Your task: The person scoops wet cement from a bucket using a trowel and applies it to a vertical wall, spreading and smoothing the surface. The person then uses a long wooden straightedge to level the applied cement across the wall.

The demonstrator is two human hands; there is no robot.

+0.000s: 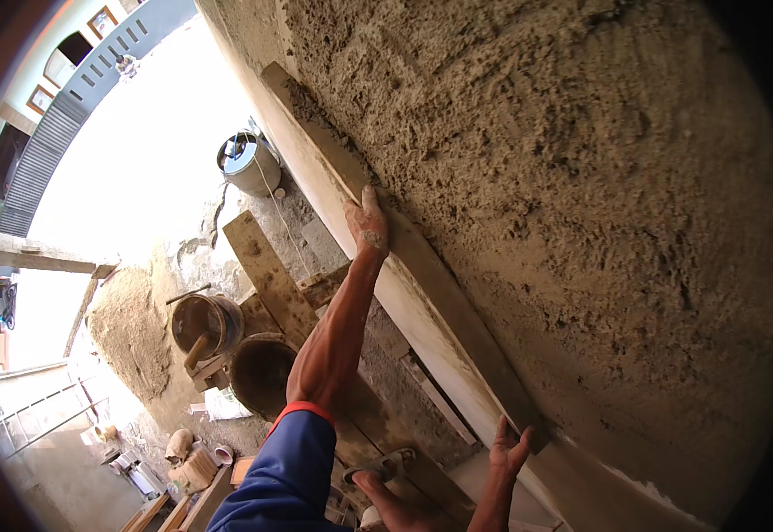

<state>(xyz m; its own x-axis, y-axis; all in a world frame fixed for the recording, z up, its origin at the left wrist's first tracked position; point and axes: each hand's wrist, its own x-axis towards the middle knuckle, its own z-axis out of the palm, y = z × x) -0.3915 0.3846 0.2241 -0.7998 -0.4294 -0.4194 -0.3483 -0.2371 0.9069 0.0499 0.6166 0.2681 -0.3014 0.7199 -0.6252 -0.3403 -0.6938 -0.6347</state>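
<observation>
A long, mortar-smeared straightedge [435, 279] lies slanted against a wall of rough wet plaster [564, 186]. Around its upper-middle part, my left hand [368, 223] has a hold, the fingers dusted with mortar. Close to its lower right end, my right hand [508, 450] grips the edge, thumb and fingers pressed to it. Crumbs of plaster cling along the upper stretch of the straightedge. The plaster beyond it is coarse and pitted, with a smoother patch toward the lower right.
Below are wooden planks [271, 275] with my sandalled foot [382, 470] on them. Beside them stand a bucket [204, 326] and a dark round tub [262, 372]. Farther off are a lidded drum [250, 165], a sand heap [133, 328] and a railing [49, 417].
</observation>
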